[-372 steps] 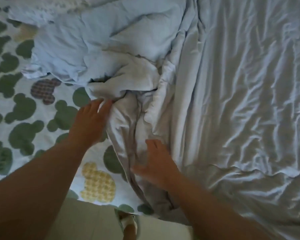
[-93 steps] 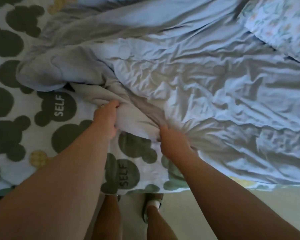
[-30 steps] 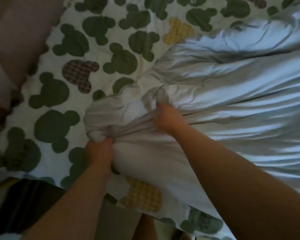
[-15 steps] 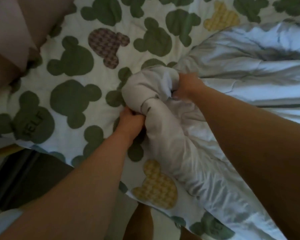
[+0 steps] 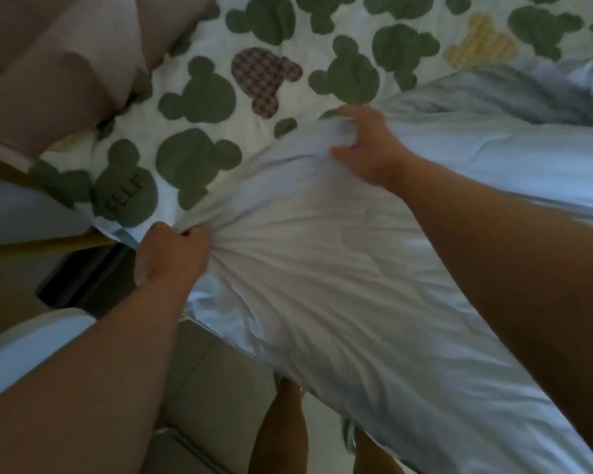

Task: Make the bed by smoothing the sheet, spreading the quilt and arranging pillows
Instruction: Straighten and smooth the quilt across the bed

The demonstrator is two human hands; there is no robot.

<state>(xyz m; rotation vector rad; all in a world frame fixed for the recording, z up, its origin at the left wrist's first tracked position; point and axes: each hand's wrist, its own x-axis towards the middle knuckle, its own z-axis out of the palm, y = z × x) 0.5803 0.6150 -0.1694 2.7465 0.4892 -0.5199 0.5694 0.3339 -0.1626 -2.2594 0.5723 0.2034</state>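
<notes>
Green mouse-print sheet (image 5: pixel 199 97) covers the bed, and a padded pink panel (image 5: pixel 48 63) stands at the upper left. The pale quilt (image 5: pixel 322 268) lies over the near edge. The left hand (image 5: pixel 172 258) has its fingers clenched round the bunched corner, and the right hand (image 5: pixel 367 145) grips the edge farther in. The quilt looks soft, light and floppy, so it is best held at the corners. Only its own folds seem to hinder spreading.

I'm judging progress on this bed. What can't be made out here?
All in the head view:
- left hand: fingertips buried in the bunched quilt.
- quilt's far end: cut off by the right edge.
- sheet beneath the quilt: covered by it.
- pinkish shape, top left: too dim to identify.
</notes>
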